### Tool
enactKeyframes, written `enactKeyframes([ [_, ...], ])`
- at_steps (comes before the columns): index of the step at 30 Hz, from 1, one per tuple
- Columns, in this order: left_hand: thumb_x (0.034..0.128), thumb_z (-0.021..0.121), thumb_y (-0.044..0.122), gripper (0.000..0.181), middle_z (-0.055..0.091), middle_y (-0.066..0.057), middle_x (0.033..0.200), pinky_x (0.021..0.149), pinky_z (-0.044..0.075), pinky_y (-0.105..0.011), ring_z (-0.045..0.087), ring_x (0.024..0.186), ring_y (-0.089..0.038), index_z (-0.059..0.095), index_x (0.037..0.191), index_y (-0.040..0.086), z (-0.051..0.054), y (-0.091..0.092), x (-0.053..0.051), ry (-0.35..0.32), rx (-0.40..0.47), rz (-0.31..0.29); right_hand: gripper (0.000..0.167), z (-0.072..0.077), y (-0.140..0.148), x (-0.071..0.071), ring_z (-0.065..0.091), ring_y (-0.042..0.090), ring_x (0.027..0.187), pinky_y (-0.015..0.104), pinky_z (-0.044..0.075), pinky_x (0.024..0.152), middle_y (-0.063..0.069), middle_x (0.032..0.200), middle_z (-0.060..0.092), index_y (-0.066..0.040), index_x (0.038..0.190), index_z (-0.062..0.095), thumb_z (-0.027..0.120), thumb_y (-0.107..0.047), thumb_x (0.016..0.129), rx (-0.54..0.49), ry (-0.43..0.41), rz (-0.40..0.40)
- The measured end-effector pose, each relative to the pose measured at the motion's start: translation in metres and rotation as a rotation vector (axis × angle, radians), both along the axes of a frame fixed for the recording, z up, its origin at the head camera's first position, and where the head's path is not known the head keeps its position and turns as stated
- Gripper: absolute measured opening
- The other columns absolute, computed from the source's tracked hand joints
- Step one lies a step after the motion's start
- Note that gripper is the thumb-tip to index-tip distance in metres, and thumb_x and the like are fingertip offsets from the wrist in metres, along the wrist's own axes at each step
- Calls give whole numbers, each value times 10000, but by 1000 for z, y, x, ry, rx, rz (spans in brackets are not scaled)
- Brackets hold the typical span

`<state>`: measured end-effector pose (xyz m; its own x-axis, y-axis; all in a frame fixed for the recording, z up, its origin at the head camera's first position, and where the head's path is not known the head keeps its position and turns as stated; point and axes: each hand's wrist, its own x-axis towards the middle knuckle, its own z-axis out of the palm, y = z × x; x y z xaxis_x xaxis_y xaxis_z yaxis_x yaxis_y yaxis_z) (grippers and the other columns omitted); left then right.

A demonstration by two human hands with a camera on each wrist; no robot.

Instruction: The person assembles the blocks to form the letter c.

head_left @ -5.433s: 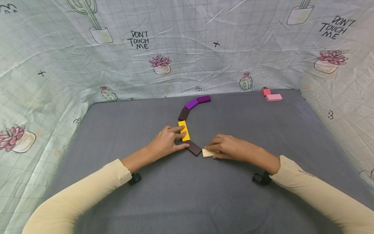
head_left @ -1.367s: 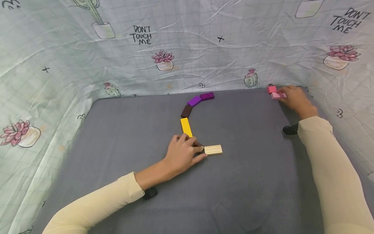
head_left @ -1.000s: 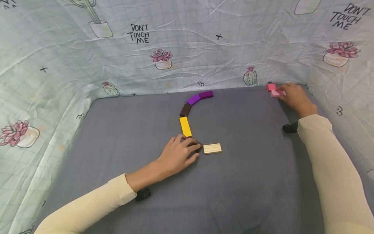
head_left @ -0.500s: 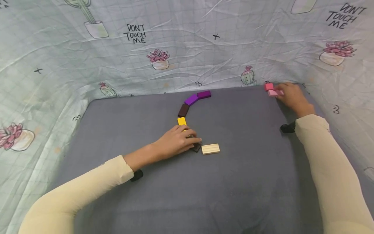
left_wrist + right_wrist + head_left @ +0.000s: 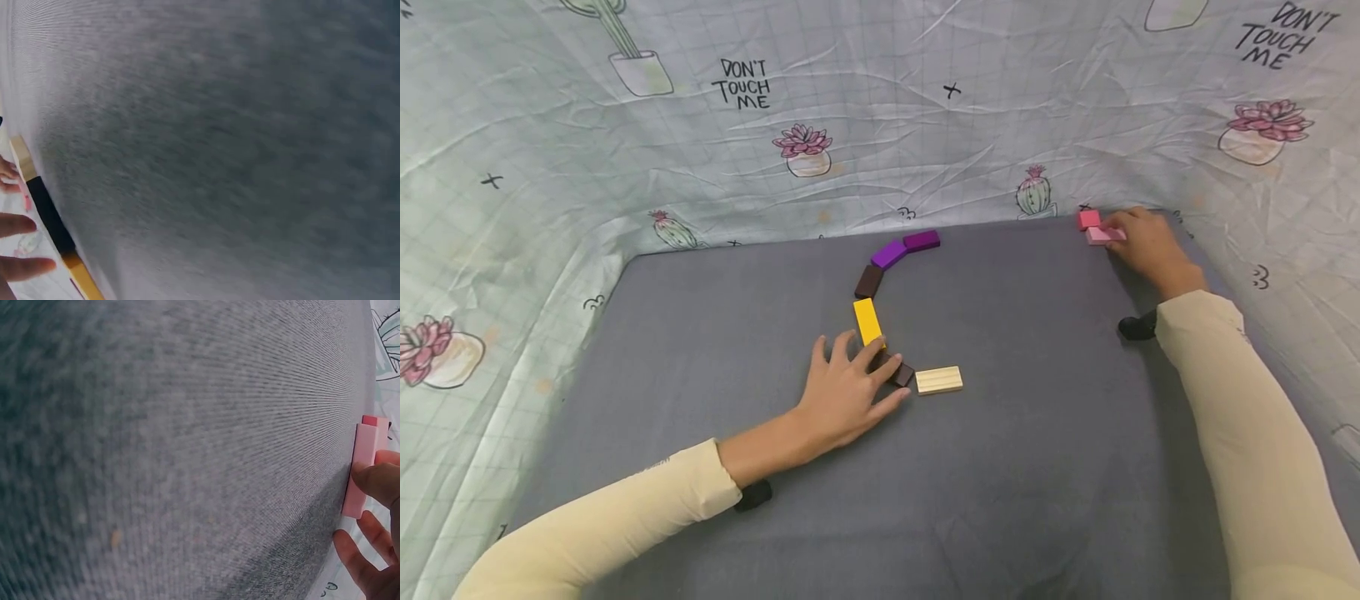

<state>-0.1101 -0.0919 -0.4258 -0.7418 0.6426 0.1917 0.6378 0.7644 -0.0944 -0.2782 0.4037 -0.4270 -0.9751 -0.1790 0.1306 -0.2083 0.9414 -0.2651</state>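
Note:
In the head view my left hand (image 5: 842,392) spreads its fingers over a dark brown block (image 5: 902,374) and the near end of a yellow block (image 5: 867,318). Whether the fingertips touch either one I cannot tell. A plain wooden block (image 5: 938,380) lies at the brown block's right end. At the far right corner my right hand (image 5: 1150,246) pinches a pink block (image 5: 1099,237); in the right wrist view the thumb (image 5: 375,481) presses its near face, with a finger behind. A coral-red block (image 5: 1088,218) sits just behind the pink one.
Beyond the yellow block, another dark brown block (image 5: 869,282), a violet block (image 5: 890,254) and a dark purple block (image 5: 922,240) continue the curved row. Printed cloth (image 5: 880,117) stands along the back and sides of the grey tabletop (image 5: 1015,467).
My right hand has left the wooden block for the pink one, where it stays. My left hand went from the yellow block to the near brown one, and lately drew back with fingers spread.

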Motion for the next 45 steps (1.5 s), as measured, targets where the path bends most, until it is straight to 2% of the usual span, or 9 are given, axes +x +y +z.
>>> enactKeyframes([
  [5,994,614,503,387,690,-4,1143,864,490,-561,568,1009,-306,741,1257,251,1,12,1,63,95,-109,260,-1,0,0,483,558,1102,672,351,966,401,1165,528,126,1160,580,635,24,928,-5,45,6],
  [8,984,639,496,345,680,11,1060,819,499,-514,569,941,-271,763,1202,259,0,18,1,85,101,-136,250,-1,-1,0,495,549,1063,664,359,935,401,1127,530,133,1134,584,639,31,912,-8,75,3],
  [15,972,649,510,323,665,-4,1041,784,496,-496,595,895,-265,792,1138,272,-3,22,6,153,71,-125,237,-2,-2,-1,497,542,1038,659,360,921,384,1107,536,124,1119,598,654,14,917,-16,99,-4],
  [19,987,615,507,373,655,-19,1097,780,497,-500,592,931,-278,761,1210,245,-5,21,12,145,58,-119,244,-4,0,-1,488,553,1029,663,357,921,388,1114,521,128,1126,592,645,19,914,-19,92,-21],
  [24,983,638,466,366,656,-20,1181,816,492,-513,582,1042,-301,742,1244,231,-7,19,16,111,51,-104,274,-1,3,0,465,556,1057,667,351,945,381,1153,502,121,1176,573,617,14,928,-23,10,-22],
  [29,954,701,453,295,675,14,1094,771,479,-461,578,956,-260,786,1141,241,-6,20,10,101,95,-100,316,5,5,1,445,563,1118,682,341,990,374,1219,490,108,1240,549,610,-3,951,-18,-87,-22],
  [35,920,752,442,234,621,8,917,760,459,-453,557,841,-233,794,967,216,-5,24,2,104,113,-115,311,5,4,3,448,551,1138,675,342,999,371,1233,503,105,1237,561,618,-21,959,-29,-91,-9],
  [41,945,741,381,150,626,7,917,832,477,-484,560,849,-224,809,994,257,-5,24,3,112,86,-120,310,4,1,3,446,538,1151,672,339,1017,364,1244,506,103,1235,565,632,-20,959,-21,-86,-6],
  [45,948,740,361,139,644,3,930,867,476,-497,567,858,-229,813,1005,257,-7,22,3,135,84,-134,308,5,1,3,464,531,1134,673,355,1004,360,1218,522,96,1213,576,651,34,920,-3,-94,36],
])
